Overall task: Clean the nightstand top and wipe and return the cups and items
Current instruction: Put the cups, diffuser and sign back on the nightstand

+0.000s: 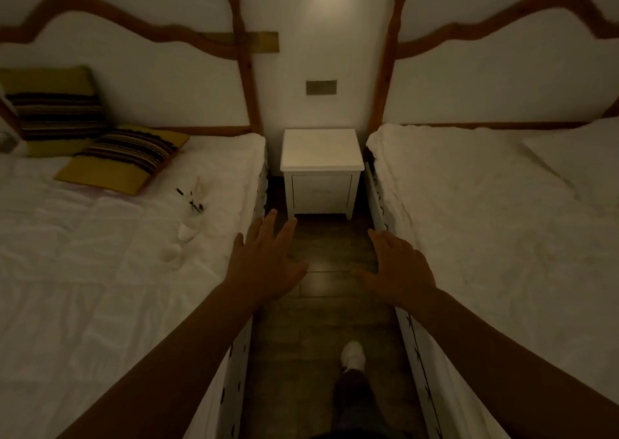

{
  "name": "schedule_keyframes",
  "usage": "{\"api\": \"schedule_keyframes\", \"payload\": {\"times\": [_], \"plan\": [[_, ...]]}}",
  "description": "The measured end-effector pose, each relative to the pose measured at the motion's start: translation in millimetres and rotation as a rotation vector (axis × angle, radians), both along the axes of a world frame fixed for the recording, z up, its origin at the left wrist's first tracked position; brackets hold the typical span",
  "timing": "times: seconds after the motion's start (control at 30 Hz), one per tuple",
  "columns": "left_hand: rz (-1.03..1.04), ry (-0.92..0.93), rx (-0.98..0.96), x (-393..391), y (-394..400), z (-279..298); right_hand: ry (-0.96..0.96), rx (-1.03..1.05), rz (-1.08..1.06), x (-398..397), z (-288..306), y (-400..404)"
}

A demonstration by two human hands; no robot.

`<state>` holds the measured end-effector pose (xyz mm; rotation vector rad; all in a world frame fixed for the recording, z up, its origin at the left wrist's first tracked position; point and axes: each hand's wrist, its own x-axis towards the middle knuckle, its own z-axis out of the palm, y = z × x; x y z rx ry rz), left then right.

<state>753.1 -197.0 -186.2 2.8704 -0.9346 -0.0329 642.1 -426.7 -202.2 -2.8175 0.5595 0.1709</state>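
Observation:
A white nightstand (pixel 321 149) stands against the wall between two beds, its top bare. On the left bed's cover, near its inner edge, lie a clear glass with dark sticks (pixel 196 201), a white cup (pixel 186 231) and a small white item (pixel 168 252). My left hand (pixel 264 261) hovers open with fingers spread over the aisle beside the left bed's edge. My right hand (pixel 398 266) is open too, palm down, next to the right bed's edge. Both hands hold nothing and are short of the nightstand.
Two striped yellow cushions (pixel 124 157) lie at the head of the left bed (pixel 83 271). The right bed (pixel 502 237) carries a white cover. A narrow dark wood floor aisle (pixel 321 304) runs to the nightstand; my foot in a white shoe (pixel 352 355) stands on it.

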Motion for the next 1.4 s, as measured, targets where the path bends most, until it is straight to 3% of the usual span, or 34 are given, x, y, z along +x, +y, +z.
{"api": "schedule_keyframes", "payload": {"times": [0.27, 0.53, 0.97, 1.17, 1.4], "plan": [[0.123, 0.01, 0.032, 126, -52, -16, 0.011, 0.065, 0.068, 156, -14, -71], [0.324, 0.049, 0.019, 217, -53, -16, 0.009, 0.004, 0.283, 310, -2, -92], [0.788, 0.149, 0.003, 318, 73, -65, 0.143, -0.009, 0.739, 505, -43, 50], [0.984, 0.147, -0.005, 319, 119, -67, 0.179, -0.072, 0.951, 550, -59, 106], [1.323, 0.292, -0.046, 281, 149, -89, 0.241, -0.12, 1.272, 593, -87, 175]]}}
